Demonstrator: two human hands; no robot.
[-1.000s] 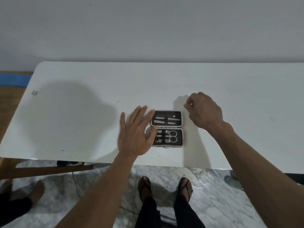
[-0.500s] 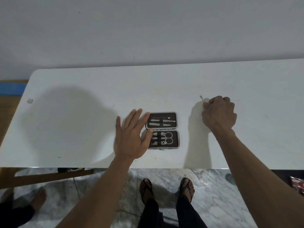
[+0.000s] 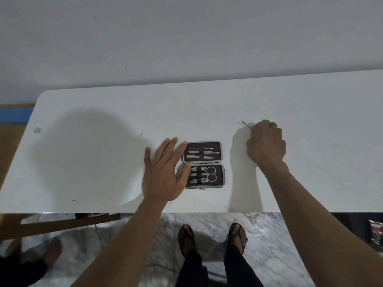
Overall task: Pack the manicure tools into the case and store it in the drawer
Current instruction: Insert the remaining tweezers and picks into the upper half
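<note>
A small manicure case (image 3: pixel 221 164) lies open flat on the white table (image 3: pixel 103 154), dark lining up, with several metal tools under black straps, scissors (image 3: pixel 210 174) in the near half. My left hand (image 3: pixel 163 172) rests flat with fingers spread at the case's left edge, fingertips touching both halves. To the right of the case, my right hand (image 3: pixel 266 141) is closed in a fist around a thin metal tool (image 3: pixel 244 123), whose tip pokes out toward the upper left, just over the tabletop.
The table's near edge runs just below the case. Under it lie a marble floor, my sandalled feet (image 3: pixel 213 237) and another person's bare feet (image 3: pixel 49 249) at the lower left. A wooden frame (image 3: pixel 62 222) sits below the left side. A plain wall stands behind the table.
My right hand moved from beside the case's top right corner out to the right and closed on the thin tool. My left hand stayed at the case's left edge.
</note>
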